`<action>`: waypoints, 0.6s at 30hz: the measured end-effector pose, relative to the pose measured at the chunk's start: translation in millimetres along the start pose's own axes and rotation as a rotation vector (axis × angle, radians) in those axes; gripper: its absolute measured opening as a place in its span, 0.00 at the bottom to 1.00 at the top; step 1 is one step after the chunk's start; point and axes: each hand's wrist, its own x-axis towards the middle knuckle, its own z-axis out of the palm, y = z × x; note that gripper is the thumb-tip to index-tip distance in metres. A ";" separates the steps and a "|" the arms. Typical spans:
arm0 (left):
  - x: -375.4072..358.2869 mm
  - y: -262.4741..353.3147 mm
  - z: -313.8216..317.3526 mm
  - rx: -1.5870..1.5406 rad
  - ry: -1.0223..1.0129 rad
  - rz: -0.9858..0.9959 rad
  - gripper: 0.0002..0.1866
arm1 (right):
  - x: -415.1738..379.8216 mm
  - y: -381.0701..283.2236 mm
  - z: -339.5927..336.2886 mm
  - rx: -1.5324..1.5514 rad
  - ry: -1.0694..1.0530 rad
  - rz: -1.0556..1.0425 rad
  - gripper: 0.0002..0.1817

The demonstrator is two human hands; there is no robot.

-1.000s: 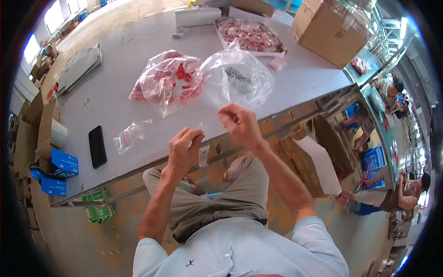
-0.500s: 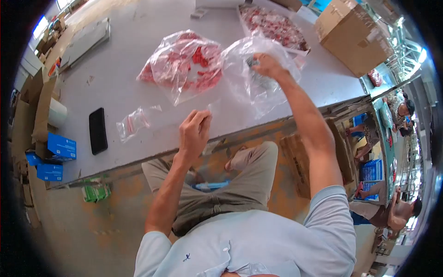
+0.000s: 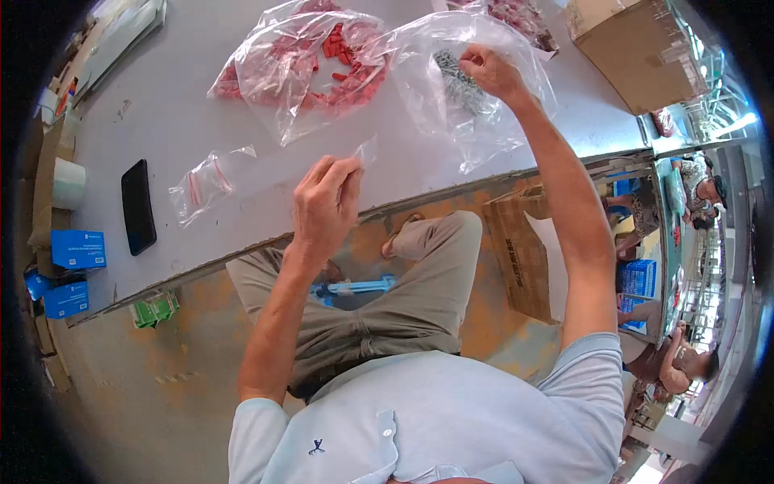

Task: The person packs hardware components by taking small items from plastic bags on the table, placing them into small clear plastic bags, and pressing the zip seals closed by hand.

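our left hand pinches a small clear bag at the near edge of the table. our right hand, up at 1 o'clock, reaches into a big clear bag of dark screws, fingers curled; whether it grips any we cannot tell. a bag of red pieces lies at 11 o'clock, beside it.

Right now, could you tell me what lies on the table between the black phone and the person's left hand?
In the head view, a small clear bag lies between the phone and the left hand.
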 end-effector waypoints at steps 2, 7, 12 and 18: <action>-0.2 0.1 -0.7 -0.025 0.009 0.000 0.05 | -9.9 1.1 0.6 0.081 -0.010 0.022 0.13; -0.7 2.2 -1.9 -0.024 0.000 0.005 0.05 | -38.4 -43.1 -16.6 0.648 -0.058 0.184 0.10; -1.7 0.9 -3.5 -0.001 -0.025 0.033 0.05 | -77.3 -87.1 -27.2 1.019 -0.034 0.212 0.11; -2.0 -2.8 -1.7 -0.001 -0.006 0.074 0.05 | -115.9 -126.2 -13.3 1.452 -0.243 0.221 0.09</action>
